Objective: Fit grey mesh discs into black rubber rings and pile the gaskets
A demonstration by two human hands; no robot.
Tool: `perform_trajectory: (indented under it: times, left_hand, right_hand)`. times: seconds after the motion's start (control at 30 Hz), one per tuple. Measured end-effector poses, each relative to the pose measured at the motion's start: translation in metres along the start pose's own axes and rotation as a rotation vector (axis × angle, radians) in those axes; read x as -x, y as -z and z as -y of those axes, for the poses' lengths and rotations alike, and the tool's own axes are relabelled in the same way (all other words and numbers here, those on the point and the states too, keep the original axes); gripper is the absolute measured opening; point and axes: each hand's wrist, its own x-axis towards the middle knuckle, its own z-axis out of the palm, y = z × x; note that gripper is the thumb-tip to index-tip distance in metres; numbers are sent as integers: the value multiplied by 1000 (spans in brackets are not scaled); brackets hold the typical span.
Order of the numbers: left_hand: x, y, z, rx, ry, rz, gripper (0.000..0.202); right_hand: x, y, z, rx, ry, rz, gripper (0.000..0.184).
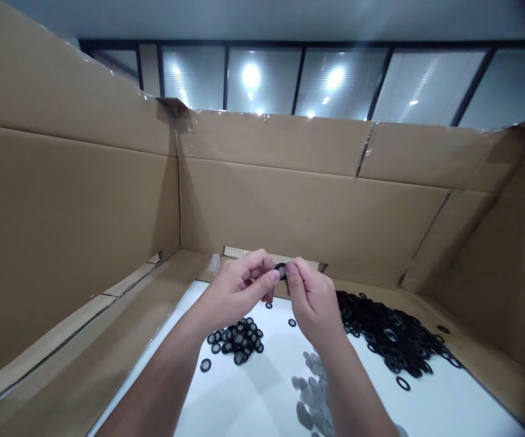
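Note:
Both hands meet above the white board [257, 403], holding one small black ring with a greyish centre [281, 271] between them. My left hand [235, 288] pinches its left side between thumb and fingers. On the right side, my right hand [312, 297] presses with the thumb, its fingers curled behind. Below my left hand lies a pile of black rings with grey centres [238, 338]. Thin grey discs [312, 394] are spread beside my right forearm, which hides some of them. To the right is a large heap of black rings [394, 337], open in the middle.
Tall cardboard walls [280, 194] enclose the board on the left, back and right. A single ring [205, 365] lies left of the small pile, another [292, 323] between the hands. One loose ring [403, 383] sits in front of the heap.

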Motion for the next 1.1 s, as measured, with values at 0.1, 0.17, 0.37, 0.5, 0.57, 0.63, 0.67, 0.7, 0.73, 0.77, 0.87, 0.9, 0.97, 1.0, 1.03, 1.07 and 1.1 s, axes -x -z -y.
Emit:
perform_trajectory:
  times: [0.1,0.17,0.37,0.5,0.57,0.63,0.67,0.7,0.73,0.77,0.87,0.9,0.97,1.0,1.03,1.07,1.1]
  left_hand:
    - [-1,-2,3,-71,-17,-1,32]
    - [-2,-5,5,-20,-44,19,33]
    - [-3,-9,7,165,-126,59,28]
    - [-4,-6,8,152,-110,31,28]
    - [-4,-5,8,140,-103,35,29]
    - [-3,-6,8,119,-99,29,29]
    - [-3,-7,8,101,-96,17,29]
    - [-3,-8,8,89,-91,5,29]
    - [-3,-9,8,91,-84,-8,28]
    - [-4,-10,8,110,-74,-23,25]
    - [-6,-12,7,245,-39,-62,23]
    - [-7,-11,7,289,-32,-72,23]
    - [-9,-9,6,354,-21,-88,22]
    - [-9,-7,6,375,-14,-92,21]
    - [-9,-5,5,388,-4,-91,20]
    - [-10,-3,5,393,8,-86,19]
    - [-10,-1,5,394,19,-75,18]
  right_hand:
    - [0,-3,3,-84,24,-3,37]
    - [-1,-4,3,-104,26,-20,37]
    - [0,-12,-2,-197,-23,-54,37]
    - [4,-12,-1,-298,-45,-91,35]
    - [5,-11,-1,-306,-58,-90,34]
    - [5,-10,-2,-298,-65,-95,35]
    - [5,-9,-2,-297,-62,-100,35]
    - [4,-9,-1,-298,-54,-107,35]
    - [4,-9,0,-298,-43,-116,35]
    - [3,-9,1,-294,-30,-127,34]
    - [1,-9,4,-262,0,-139,34]
    - [1,-8,4,-255,5,-133,34]
    - [0,-6,3,-261,16,-100,28]
    - [0,-4,2,-265,28,-74,19]
    - [-1,-2,1,-264,49,-43,8]
    - [-2,1,-1,-255,76,-12,12]
    - [-3,4,-1,-238,112,16,24]
